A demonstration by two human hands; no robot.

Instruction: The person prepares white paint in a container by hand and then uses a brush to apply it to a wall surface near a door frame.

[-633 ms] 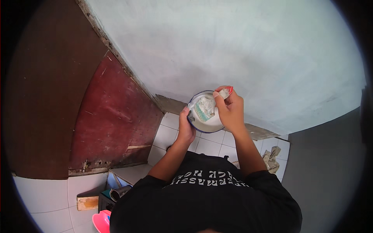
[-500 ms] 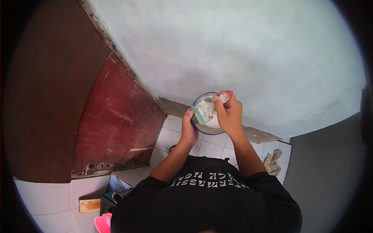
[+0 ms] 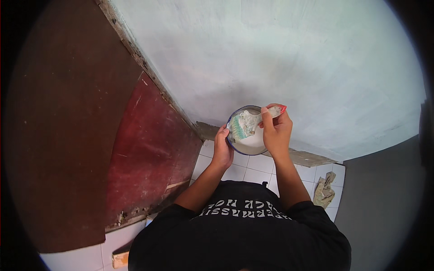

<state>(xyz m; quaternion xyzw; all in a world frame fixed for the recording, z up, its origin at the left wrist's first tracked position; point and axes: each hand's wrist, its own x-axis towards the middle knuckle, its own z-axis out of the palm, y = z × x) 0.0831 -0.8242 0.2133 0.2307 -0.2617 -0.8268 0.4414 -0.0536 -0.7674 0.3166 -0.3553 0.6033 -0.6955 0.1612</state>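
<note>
My left hand (image 3: pixel 223 148) grips the left rim of a round bowl (image 3: pixel 249 152) with a dark blue edge. White paint (image 3: pixel 254 142) lies inside it. Over the bowl, my right hand (image 3: pixel 277 133) is closed around the handle of a wide paintbrush (image 3: pixel 247 123). Its handle has a red tip and points up to the right, while the pale green bristles, coated in white, face the bowl's left inner side. Whether the bristle ends touch the paint or the wall of the bowl, I cannot tell.
A whitish painted wall (image 3: pixel 289 58) rises just beyond the bowl, with a bare grey strip (image 3: pixel 307 158) along its foot. At left stand red and brown panels (image 3: pixel 142 149). A crumpled cloth (image 3: pixel 324 189) lies on the white floor tiles (image 3: pixel 258 176); a wooden block (image 3: pixel 120 259) is at lower left.
Both hands, the bowl and the brush sit slightly further right in view. The panels and floor have shifted right too, and the pink thing at lower left has left the picture.
</note>
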